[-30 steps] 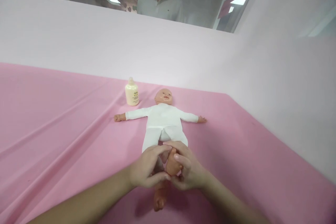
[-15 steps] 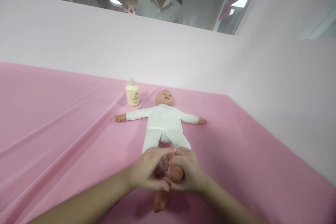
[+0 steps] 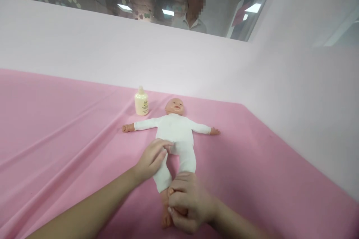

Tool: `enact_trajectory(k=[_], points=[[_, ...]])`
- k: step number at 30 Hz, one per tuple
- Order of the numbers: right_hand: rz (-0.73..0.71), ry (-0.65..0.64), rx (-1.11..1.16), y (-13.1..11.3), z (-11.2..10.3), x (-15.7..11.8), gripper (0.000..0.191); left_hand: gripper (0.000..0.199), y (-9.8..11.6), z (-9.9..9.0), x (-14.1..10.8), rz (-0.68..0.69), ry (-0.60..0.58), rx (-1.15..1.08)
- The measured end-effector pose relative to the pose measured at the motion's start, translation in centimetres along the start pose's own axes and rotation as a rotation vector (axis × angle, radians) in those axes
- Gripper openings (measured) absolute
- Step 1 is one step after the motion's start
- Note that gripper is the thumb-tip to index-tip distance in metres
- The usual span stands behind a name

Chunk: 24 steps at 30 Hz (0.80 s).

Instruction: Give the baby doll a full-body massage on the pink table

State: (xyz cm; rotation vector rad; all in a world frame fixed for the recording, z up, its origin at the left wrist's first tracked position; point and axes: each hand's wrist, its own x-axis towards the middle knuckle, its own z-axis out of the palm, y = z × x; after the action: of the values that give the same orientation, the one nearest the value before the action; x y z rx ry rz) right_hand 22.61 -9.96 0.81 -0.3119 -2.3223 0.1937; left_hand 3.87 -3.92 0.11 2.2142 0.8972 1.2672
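Observation:
A baby doll (image 3: 174, 129) with a white cloth body lies on its back, arms spread and head away from me. My right hand (image 3: 190, 201) is wrapped around the doll's foot on the right side, hiding most of it. Over the top of the doll's other leg, near the hip, rests my left hand (image 3: 154, 157), its fingers stretched out and holding nothing. The doll's bare left-side foot (image 3: 166, 217) shows beside my right fingers.
A cream pump bottle (image 3: 141, 102) stands upright left of the doll's head. Everything lies on a pink sheet (image 3: 70, 138) with folds on the left. Behind rises a white wall (image 3: 112, 52) with a window above, where a person (image 3: 192, 11) shows.
My left hand has gone from beside the doll's feet up to its upper leg. My right hand, still around the foot, has moved lower and the leg now lies straighter.

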Motion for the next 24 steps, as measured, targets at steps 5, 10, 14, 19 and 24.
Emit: enact_trajectory(k=[5, 10, 14, 19, 24], points=[[0.073, -0.099, 0.128, -0.1, 0.2, -0.3, 0.011, 0.046, -2.4, 0.5, 0.8, -0.440, 0.056, 0.070], [0.195, -0.227, 0.197, 0.0, -0.3, -0.3, 0.024, 0.076, -3.9, 0.9, 0.7, -0.563, -0.109, -0.028], [0.229, -0.449, 0.210, 0.0, -1.0, 0.1, 0.009, 0.073, -4.2, 0.5, 0.5, -0.503, -0.201, 0.015], [0.230, -0.573, 0.229, 0.0, -1.4, 0.4, 0.022, 0.073, -3.8, 0.0, 0.7, -0.483, -0.222, 0.078], [0.416, -0.678, 0.256, -0.4, -1.6, 0.9, 0.021, 0.070, -3.4, 0.0, 0.6, -0.508, -0.255, 0.103]])
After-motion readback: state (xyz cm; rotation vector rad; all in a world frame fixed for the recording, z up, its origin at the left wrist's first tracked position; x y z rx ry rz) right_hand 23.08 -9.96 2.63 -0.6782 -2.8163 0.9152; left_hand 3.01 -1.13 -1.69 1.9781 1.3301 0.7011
